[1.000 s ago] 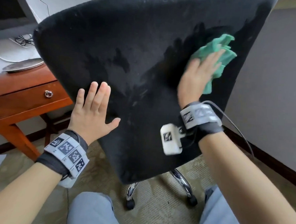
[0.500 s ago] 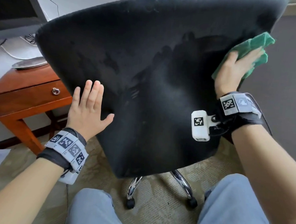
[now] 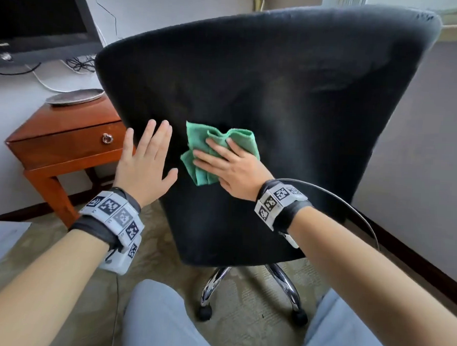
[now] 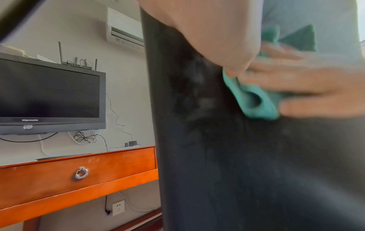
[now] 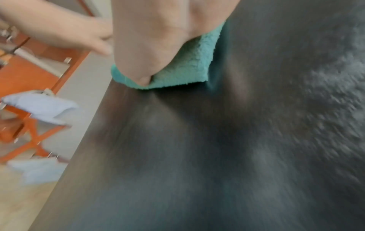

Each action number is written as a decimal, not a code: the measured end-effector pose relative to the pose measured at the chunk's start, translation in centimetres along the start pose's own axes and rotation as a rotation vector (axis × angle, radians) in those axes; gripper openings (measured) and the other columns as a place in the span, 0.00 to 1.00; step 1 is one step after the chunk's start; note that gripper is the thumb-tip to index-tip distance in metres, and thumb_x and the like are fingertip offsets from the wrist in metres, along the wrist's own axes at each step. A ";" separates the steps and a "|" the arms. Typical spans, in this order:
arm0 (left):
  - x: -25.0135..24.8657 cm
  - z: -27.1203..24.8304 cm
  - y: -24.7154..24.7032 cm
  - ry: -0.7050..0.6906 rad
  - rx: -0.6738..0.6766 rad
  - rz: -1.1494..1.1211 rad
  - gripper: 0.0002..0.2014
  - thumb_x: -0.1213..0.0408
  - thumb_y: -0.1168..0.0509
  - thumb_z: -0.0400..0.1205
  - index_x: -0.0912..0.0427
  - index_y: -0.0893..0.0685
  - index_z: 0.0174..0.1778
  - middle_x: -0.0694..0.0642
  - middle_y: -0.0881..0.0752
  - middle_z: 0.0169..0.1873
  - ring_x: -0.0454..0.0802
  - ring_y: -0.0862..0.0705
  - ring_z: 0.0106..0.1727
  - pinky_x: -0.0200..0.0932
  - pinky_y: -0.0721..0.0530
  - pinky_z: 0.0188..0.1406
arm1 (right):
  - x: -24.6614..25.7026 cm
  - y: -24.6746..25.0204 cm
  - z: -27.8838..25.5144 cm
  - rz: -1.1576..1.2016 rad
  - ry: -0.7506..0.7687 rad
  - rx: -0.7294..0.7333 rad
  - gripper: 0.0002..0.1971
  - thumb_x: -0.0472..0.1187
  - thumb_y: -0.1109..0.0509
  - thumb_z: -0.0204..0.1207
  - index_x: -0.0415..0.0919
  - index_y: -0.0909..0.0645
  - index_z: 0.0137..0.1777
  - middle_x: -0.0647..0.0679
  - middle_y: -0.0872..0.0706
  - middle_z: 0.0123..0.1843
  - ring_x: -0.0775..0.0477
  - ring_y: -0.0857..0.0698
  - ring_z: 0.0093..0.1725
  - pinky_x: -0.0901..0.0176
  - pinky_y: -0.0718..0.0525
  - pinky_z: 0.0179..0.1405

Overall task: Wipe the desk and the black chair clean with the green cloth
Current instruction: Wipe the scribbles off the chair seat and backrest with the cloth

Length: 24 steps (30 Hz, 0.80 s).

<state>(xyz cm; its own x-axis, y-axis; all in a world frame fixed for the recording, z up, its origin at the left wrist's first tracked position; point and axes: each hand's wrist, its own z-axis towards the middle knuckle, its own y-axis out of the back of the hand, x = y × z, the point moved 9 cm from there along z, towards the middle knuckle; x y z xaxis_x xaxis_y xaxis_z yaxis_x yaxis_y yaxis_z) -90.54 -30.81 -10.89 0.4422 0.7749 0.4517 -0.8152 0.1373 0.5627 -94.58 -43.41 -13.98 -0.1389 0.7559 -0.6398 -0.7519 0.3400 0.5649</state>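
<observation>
Head view, right hand (image 3: 231, 170) flat on green cloth (image 3: 197, 144)

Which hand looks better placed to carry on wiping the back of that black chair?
The right hand: it already presses the green cloth against the black chair. The left hand lies flat beside it, probably steadying the chair.

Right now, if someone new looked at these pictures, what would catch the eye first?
The black chair fills the middle of the head view, its broad back turned to the person. Against it the green cloth stands out, pressed flat under the right hand, while the left hand lies open on the chair's left edge. Behind on the left are the wooden desk and a dark screen.
</observation>
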 end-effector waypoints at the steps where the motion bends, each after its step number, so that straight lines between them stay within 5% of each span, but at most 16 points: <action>1: 0.3 -0.1 0.1 0.001 0.005 0.000 0.42 0.53 0.32 0.76 0.66 0.46 0.80 0.63 0.38 0.80 0.60 0.43 0.80 0.61 0.57 0.78 | 1.0 -1.2 -0.5 -0.055 0.063 0.089 0.34 0.45 0.30 0.67 0.51 0.29 0.77 0.54 0.30 0.78 0.44 0.32 0.79 0.45 0.47 0.78; 3: 0.9 -0.2 0.4 0.028 0.014 -0.005 0.46 0.56 0.26 0.72 0.65 0.45 0.80 0.63 0.36 0.79 0.60 0.43 0.80 0.63 0.53 0.76 | 1.5 -2.4 -1.1 -0.175 0.121 0.203 0.34 0.49 0.32 0.69 0.53 0.31 0.78 0.56 0.32 0.80 0.48 0.34 0.79 0.47 0.48 0.79; 5: 1.5 -0.3 0.5 0.081 0.023 -0.014 0.46 0.57 0.25 0.72 0.66 0.44 0.80 0.64 0.35 0.79 0.61 0.43 0.79 0.64 0.53 0.75 | -0.2 -1.3 -0.9 -0.240 0.076 0.164 0.33 0.51 0.37 0.72 0.55 0.36 0.80 0.58 0.35 0.81 0.49 0.35 0.80 0.47 0.48 0.78; 9: 2.0 -0.3 -0.1 0.156 0.054 -0.030 0.45 0.57 0.26 0.73 0.68 0.43 0.80 0.64 0.36 0.80 0.62 0.41 0.80 0.67 0.51 0.74 | -7.6 4.2 -1.5 -0.187 -0.303 -0.146 0.33 0.50 0.37 0.72 0.55 0.37 0.80 0.55 0.31 0.79 0.46 0.37 0.78 0.44 0.43 0.75; 13: 1.5 -0.1 -0.6 0.223 0.081 -0.058 0.44 0.56 0.27 0.74 0.70 0.42 0.80 0.66 0.37 0.80 0.62 0.42 0.81 0.70 0.46 0.75 | -13.2 6.2 -5.3 -0.076 -0.782 -0.267 0.33 0.53 0.34 0.74 0.47 0.35 0.79 0.44 0.29 0.78 0.29 0.33 0.77 0.32 0.34 0.72; 18: 0.7 0.1 -0.9 0.272 0.104 -0.114 0.45 0.56 0.28 0.75 0.72 0.43 0.81 0.67 0.40 0.81 0.63 0.43 0.82 0.70 0.47 0.76 | -13.5 5.4 -5.8 0.122 -0.922 -0.303 0.33 0.49 0.35 0.75 0.43 0.35 0.80 0.37 0.33 0.79 0.19 0.38 0.76 0.22 0.36 0.69; 21: 0.6 0.0 -0.9 0.247 0.079 -0.117 0.45 0.57 0.26 0.73 0.72 0.42 0.80 0.68 0.38 0.80 0.64 0.42 0.81 0.71 0.45 0.75 | -15.1 5.8 -6.8 0.256 -1.057 -0.358 0.35 0.48 0.37 0.76 0.40 0.40 0.82 0.34 0.40 0.82 0.20 0.46 0.79 0.26 0.44 0.74; 24: 0.6 0.0 -0.7 0.221 0.047 -0.108 0.46 0.56 0.25 0.72 0.70 0.42 0.80 0.67 0.37 0.79 0.63 0.42 0.81 0.71 0.44 0.74 | -19.3 7.2 -9.7 0.555 -1.400 -0.556 0.35 0.45 0.42 0.80 0.35 0.53 0.83 0.36 0.54 0.85 0.27 0.54 0.82 0.42 0.57 0.77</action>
<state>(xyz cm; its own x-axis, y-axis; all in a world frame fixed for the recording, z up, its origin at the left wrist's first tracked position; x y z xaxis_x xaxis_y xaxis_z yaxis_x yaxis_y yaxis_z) -89.76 -30.48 -11.01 0.4292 0.8742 0.2273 -0.7469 0.2020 0.6335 -103.58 -60.94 -2.58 -0.0251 0.7098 0.7040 -0.9852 -0.1371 0.1031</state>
